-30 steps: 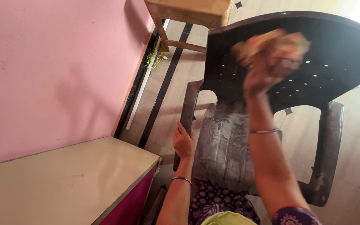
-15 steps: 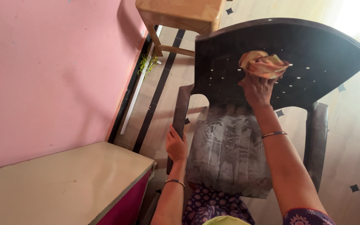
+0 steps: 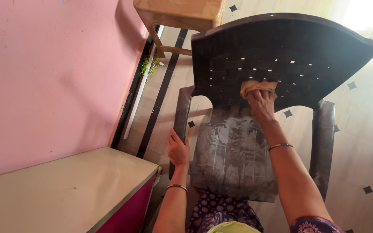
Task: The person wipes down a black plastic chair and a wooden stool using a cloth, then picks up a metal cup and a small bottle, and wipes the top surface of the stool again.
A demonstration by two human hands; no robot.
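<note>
A dark brown plastic chair [image 3: 234, 159] stands in front of me, its seat dusty and streaked. My right hand [image 3: 262, 105] presses a crumpled beige cloth [image 3: 256, 86] against the lower part of the perforated backrest [image 3: 281, 51]. My left hand [image 3: 177, 151] grips the chair's left armrest [image 3: 182, 112]. A thin bangle sits on each wrist.
A pink wall [image 3: 52, 73] runs along the left. A cream-topped cabinet with a magenta side [image 3: 65, 190] stands at lower left. A light wooden stool [image 3: 177, 17] is beyond the chair. The floor [image 3: 368, 129] is pale tile with small black diamonds and dark stripes near the wall.
My right hand has brought the cloth down from high on the backrest to its lower part. My left hand has stayed on the armrest.
</note>
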